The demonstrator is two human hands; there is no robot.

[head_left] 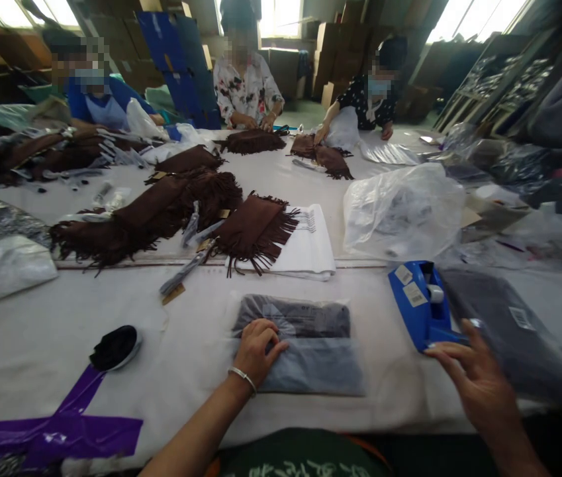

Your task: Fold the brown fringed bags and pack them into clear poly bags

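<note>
A clear plastic bag (310,364) with a folded dark grey item in it lies flat in front of me. My left hand (259,351) rests on top of this bag, fingers loosely bent and nothing visibly gripped; a bracelet is on the wrist. To the right stands a blue tape dispenser (410,308) with a roll in it. At its near end is my right hand (479,377), thumb and fingers apart on either side of the blue tip. Whether a strip of tape is on the fingertips, I cannot make out.
Another bagged dark item (509,324) with a barcode label lies right of the dispenser. Brown fringed pieces (261,228), a white folded sheet (310,245) and a clear plastic heap (404,205) lie beyond. Purple tape (77,417) crosses the left side. Several people work across the table.
</note>
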